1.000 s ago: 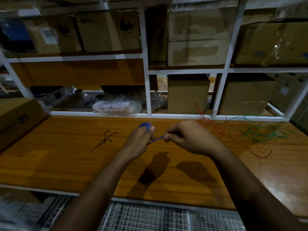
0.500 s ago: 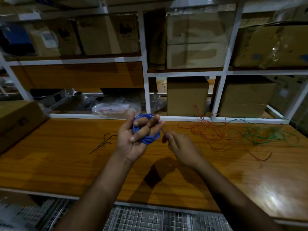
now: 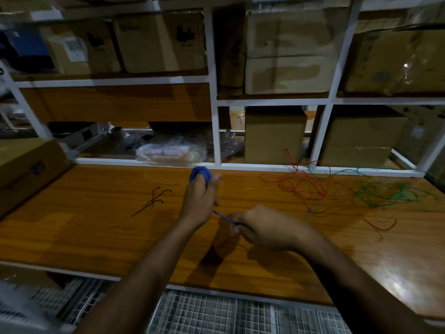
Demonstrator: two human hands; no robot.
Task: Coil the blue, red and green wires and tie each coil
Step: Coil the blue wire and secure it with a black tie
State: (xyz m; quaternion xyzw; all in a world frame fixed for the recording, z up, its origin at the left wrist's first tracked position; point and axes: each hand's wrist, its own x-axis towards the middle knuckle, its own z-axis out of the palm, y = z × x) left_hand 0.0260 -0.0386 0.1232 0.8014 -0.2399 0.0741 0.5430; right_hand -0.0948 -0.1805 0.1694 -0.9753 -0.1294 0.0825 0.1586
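Wire mesh (image 3: 216,317) runs along the near edge, below a wooden tabletop (image 3: 96,237). Two bare forearms reach over it. Nearer, the right hand (image 3: 262,229) is curled, pinching the free end of the blue wire (image 3: 201,174). That strand runs taut up to the left hand (image 3: 199,198), whose fingers are wrapped by the blue coil. Left of the hands lie thin black ties (image 3: 154,201). Right of them, loose on the tabletop, sprawls the red wire (image 3: 301,186), with the green wire (image 3: 385,194) tangled beside it farther right. Beyond, white shelving (image 3: 214,92) holds cardboard boxes (image 3: 289,49).
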